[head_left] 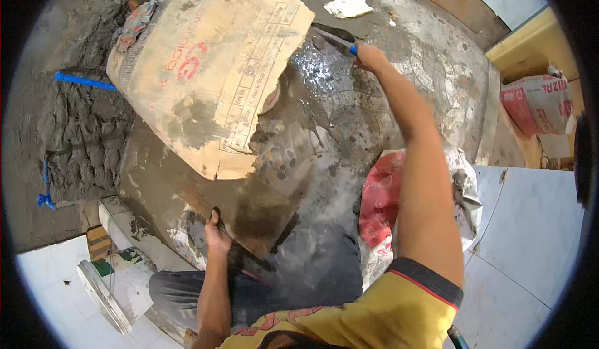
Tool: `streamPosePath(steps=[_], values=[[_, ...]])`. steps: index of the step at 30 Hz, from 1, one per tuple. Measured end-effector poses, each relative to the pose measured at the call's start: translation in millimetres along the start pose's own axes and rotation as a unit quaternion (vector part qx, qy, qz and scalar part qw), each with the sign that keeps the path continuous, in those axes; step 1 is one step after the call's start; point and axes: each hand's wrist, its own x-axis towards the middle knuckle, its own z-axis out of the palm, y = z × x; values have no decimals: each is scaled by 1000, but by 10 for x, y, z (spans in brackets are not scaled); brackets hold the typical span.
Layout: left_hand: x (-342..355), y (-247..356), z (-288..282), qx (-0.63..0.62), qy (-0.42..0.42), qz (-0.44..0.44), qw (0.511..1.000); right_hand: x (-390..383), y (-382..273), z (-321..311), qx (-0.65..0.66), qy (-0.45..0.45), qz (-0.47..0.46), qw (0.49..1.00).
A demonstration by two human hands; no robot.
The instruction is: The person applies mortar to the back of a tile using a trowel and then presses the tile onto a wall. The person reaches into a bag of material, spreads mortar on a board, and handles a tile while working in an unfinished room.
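On the floor (458,77), a paper sheet (206,68) is lying left of a tool (352,49), a scrap (348,4) near the far edge.

The torn tan sheet (206,56) at upper left looked like matt, smeared paper, and the grey mortar (75,124) beside it rough and ridged. The blue tool handle (354,49), upper centre, looked like smooth plastic. Floor (315,68) nearby glistened wet; tiles (524,224) at lower right appeared smooth.
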Motion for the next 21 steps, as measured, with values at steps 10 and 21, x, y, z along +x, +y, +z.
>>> streamPosePath(steps=[10, 21], values=[[-33, 108, -16, -58, 9, -41, 997, -780, -593, 383, 27, -151, -146, 977], [-130, 130, -99, -3, 70, -13, 997, 680, -615, 480, 29, 2, -44, 999]])
